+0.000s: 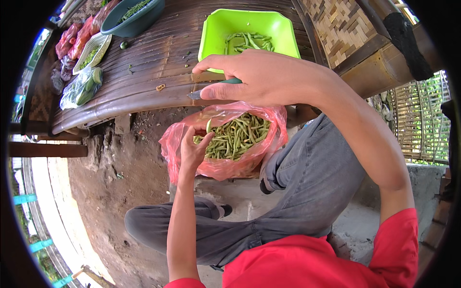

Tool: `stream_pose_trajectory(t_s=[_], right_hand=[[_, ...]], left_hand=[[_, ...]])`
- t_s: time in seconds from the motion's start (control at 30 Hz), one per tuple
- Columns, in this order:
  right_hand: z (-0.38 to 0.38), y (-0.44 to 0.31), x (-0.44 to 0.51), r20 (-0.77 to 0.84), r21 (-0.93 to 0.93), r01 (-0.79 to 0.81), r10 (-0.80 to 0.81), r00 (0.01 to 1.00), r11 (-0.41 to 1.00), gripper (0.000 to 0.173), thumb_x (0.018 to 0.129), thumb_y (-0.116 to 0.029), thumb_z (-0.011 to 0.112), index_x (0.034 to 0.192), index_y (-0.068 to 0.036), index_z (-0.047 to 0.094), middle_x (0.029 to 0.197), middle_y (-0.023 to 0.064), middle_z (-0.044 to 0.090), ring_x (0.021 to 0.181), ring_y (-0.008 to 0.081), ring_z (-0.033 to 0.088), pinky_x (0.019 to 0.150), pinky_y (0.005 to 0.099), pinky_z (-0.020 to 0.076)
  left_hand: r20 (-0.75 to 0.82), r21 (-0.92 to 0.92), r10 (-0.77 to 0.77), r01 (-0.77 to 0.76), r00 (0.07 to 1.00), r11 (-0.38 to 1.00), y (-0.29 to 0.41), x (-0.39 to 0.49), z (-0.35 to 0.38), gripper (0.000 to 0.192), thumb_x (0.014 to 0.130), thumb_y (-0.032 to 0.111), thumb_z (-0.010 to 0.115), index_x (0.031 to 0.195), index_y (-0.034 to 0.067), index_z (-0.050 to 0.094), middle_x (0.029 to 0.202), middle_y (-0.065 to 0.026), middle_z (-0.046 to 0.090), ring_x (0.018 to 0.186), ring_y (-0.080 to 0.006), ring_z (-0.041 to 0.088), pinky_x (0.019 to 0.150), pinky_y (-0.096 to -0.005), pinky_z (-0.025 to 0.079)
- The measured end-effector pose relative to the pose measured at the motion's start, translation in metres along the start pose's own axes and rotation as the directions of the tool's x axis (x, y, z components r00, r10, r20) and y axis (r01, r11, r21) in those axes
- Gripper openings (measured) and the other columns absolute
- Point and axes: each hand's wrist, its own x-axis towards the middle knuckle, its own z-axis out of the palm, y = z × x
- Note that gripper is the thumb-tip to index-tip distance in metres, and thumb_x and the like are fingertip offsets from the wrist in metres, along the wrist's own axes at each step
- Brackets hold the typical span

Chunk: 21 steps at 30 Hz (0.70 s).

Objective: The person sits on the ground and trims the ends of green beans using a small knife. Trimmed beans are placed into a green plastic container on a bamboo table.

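Note:
My left hand pinches a green bean at the left side of an open red plastic bag. Many green beans fill that bag. Above it, my right hand holds a small knife with a green handle; its short blade points to the left. Beyond the right hand, a bright green plastic basin sits on the bamboo platform. Some bean pieces lie in the basin, and my right hand and wrist cover part of its near rim.
A blue-green tub with beans stands at the back left. Near it are a white basket, red plastic bags and a clear bag of green vegetables. Rubber bands lie by the platform's edge. A woven panel borders the right.

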Motion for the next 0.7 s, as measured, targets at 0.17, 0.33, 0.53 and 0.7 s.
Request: stream_pose_trajectory(t_s=[0.17,0.33,0.53,0.7], right_hand=[[-0.001,-0.022,-0.008,-0.107,0.248,0.038,-0.012,0.994,0.968,0.045,0.098,-0.036,0.050,0.136,-0.011,0.046,0.067,-0.0010,0.049,0.062,0.0090,0.046,0.056,0.0245,0.0354],[0.017,-0.049,-0.023,-0.163,0.499,0.036,0.052,0.985,0.866,0.050,0.099,-0.037,0.049,0.137,-0.005,0.044,0.064,-0.0089,0.037,0.056,0.0006,0.033,0.050,0.0174,0.0265],[0.046,-0.061,-0.038,-0.145,0.609,0.014,0.094,0.985,0.793,0.074,0.092,-0.047,0.058,0.142,0.000,0.031,0.065,-0.0056,0.041,0.055,0.0000,0.037,0.049,0.0145,0.0295],[0.061,-0.063,-0.041,-0.198,0.554,0.096,0.019,0.980,0.827,0.075,0.092,-0.046,0.058,0.141,0.003,0.031,0.069,-0.0029,0.045,0.057,0.0011,0.038,0.049,0.0147,0.0299]], left_hand=[[-0.006,-0.570,-0.071,0.055,0.997,0.820,0.047,-0.014,-0.005,0.020,0.089,0.009,0.066,0.106,0.003,0.059,0.088,0.0018,0.061,0.082,-0.0054,0.056,0.072,-0.0210,0.045],[0.023,-0.816,-0.003,0.021,1.000,0.578,0.088,-0.030,-0.008,0.025,0.092,0.011,0.062,0.115,0.004,0.057,0.097,-0.0003,0.062,0.088,-0.0099,0.059,0.075,-0.0242,0.046],[0.050,-0.893,0.080,0.009,0.996,0.449,0.114,-0.047,-0.019,0.031,0.091,0.011,0.062,0.120,0.003,0.054,0.097,-0.0035,0.062,0.087,-0.0128,0.060,0.080,-0.0269,0.048],[0.047,-0.877,0.118,-0.016,0.992,0.481,0.126,-0.058,-0.031,0.022,0.092,0.011,0.062,0.112,0.002,0.057,0.100,-0.0067,0.064,0.090,-0.0132,0.061,0.083,-0.0278,0.050]])
